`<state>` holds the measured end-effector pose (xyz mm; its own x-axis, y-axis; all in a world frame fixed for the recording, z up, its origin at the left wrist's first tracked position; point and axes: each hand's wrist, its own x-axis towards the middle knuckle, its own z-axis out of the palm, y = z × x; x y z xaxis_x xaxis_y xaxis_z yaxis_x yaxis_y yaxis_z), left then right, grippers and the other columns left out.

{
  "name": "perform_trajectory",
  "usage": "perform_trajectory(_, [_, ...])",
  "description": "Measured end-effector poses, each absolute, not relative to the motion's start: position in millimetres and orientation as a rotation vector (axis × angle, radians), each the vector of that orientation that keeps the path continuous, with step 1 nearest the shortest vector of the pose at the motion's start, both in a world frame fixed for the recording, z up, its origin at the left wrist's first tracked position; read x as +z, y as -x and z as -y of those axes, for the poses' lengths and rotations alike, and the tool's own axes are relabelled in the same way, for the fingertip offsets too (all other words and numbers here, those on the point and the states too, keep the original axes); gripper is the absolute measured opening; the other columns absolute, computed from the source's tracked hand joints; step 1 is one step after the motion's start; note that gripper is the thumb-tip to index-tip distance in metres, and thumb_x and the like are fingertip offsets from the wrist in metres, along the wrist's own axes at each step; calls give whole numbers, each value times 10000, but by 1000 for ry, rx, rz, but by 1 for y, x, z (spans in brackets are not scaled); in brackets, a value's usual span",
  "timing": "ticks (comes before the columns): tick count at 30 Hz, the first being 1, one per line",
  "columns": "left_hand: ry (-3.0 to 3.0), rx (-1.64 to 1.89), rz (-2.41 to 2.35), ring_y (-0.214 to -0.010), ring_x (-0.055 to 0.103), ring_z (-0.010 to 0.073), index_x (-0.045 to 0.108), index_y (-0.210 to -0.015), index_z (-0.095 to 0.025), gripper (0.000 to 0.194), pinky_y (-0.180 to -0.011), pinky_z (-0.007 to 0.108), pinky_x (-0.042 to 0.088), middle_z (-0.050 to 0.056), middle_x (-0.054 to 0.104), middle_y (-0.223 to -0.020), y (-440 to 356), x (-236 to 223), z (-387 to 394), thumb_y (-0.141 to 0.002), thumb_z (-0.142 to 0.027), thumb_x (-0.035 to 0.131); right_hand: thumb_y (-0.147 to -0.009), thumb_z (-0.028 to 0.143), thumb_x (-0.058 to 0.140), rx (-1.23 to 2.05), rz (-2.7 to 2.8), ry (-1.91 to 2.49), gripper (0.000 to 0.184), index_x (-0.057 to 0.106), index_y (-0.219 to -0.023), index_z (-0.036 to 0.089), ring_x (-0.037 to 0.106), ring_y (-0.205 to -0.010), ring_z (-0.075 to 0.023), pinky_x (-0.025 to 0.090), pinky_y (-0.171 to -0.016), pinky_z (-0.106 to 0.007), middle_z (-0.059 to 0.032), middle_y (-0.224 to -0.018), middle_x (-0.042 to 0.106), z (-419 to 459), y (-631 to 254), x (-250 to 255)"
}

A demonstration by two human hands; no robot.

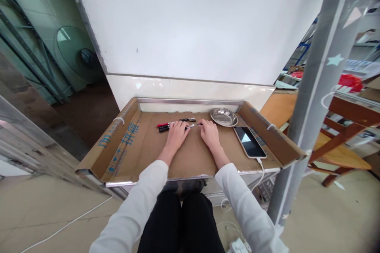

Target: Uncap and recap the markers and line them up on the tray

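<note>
A slim black-and-white pen [192,125] spans the gap between my two hands, low over the cardboard-lined table. The fingers of my left hand [178,129] are closed on its left end, and the fingertips of my right hand [208,129] pinch its right end. Beside and partly behind my left hand lie several more pens, among them a red-ended pen [161,125] and black-ended pens [163,129]. Another black pen [188,119] lies just beyond my left fingers. My fingers hide parts of the held pen.
A shiny round metal dish [224,118] sits at the back right. In front of it lies a phone [250,142] with a white cable [261,168] running off the front edge. Folded cardboard walls [267,132] border the sides. A grey post [311,87] stands at right.
</note>
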<state>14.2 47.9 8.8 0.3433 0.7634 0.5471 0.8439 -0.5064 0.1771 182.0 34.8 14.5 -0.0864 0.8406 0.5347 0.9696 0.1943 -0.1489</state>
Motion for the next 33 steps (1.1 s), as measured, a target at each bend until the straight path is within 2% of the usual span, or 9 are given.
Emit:
perform_trajectory(4, [2457, -885, 1460, -927, 502, 207, 551, -988, -210, 197, -847, 353, 312, 57, 600, -989, -14, 13, -45, -913, -321, 407, -920, 223, 331, -265, 2040, 1575, 227, 549, -979, 209, 532, -855, -209, 348, -760, -308, -69, -920, 641, -35, -179, 15])
perform_trajectory(7, [2443, -910, 1472, -933, 495, 212, 550, -1005, -222, 196, -820, 342, 319, 55, 593, -986, -12, 16, -43, -914, -317, 405, -901, 192, 336, -107, 2056, 1425, 276, 480, -1135, 177, 555, -941, -197, 384, -827, -306, -85, -1064, 624, -35, -177, 13])
perform_trajectory(11, [2392, -937, 1528, -932, 490, 214, 549, -1035, -227, 233, -797, 342, 320, 65, 595, -997, -8, 22, -39, -924, -332, 373, -817, 109, 361, 127, 2141, 1177, 636, 125, -1406, 141, 489, -1166, -162, 395, -920, -296, -107, -1350, 454, -32, -172, 12])
perform_trajectory(14, [2327, -1000, 1619, -946, 483, 220, 555, -1033, -241, 222, -801, 356, 318, 61, 606, -1008, -2, 25, -33, -915, -344, 398, -799, 97, 339, 156, 2164, 1150, 733, -21, -1435, 142, 448, -1217, -161, 388, -952, -315, -99, -1375, 432, -30, -170, 12])
perform_trajectory(16, [2250, -1041, 1709, -957, 468, 230, 563, -1025, -252, 205, -811, 371, 319, 61, 611, -1014, 3, 25, -27, -903, -344, 426, -813, 107, 321, 91, 2145, 1212, 691, 26, -1438, 140, 464, -1185, -177, 386, -954, -334, -96, -1346, 465, -32, -171, 12])
perform_trajectory(20, [2102, -1046, 1976, -943, 432, 267, 595, -967, -260, 183, -780, 396, 342, 75, 611, -1003, 20, 17, -17, -878, -354, 466, -836, 110, 306, -111, 2085, 1445, 500, 364, -1332, 143, 494, -1066, -213, 385, -931, -351, -97, -1239, 541, -40, -178, 9])
perform_trajectory(23, [2094, -983, 2130, -925, 442, 273, 619, -924, -249, 159, -781, 406, 366, 86, 596, -964, 28, 10, -15, -860, -334, 500, -856, 127, 317, -198, 2058, 1571, 419, 495, -1234, 163, 475, -1056, -223, 378, -917, -342, -96, -1196, 552, -43, -180, 6])
perform_trajectory(29, [2126, -1154, 2084, -931, 504, 223, 607, -975, -187, 180, -849, 373, 415, 92, 530, -977, 23, 7, -26, -826, -152, 513, -894, 214, 333, -258, 1998, 1797, 430, 447, -1306, 268, 429, -1120, -242, 357, -901, -361, -91, -1295, 463, -44, -178, 0])
perform_trajectory(33, [2185, -1325, 1959, -965, 515, 221, 591, -964, -178, 251, -894, 390, 419, 88, 528, -991, 26, 8, -16, -803, -69, 433, -892, 230, 350, -286, 1990, 1860, 438, 427, -1317, 303, 421, -1116, -245, 338, -900, -370, -93, -1302, 444, -44, -177, 0])
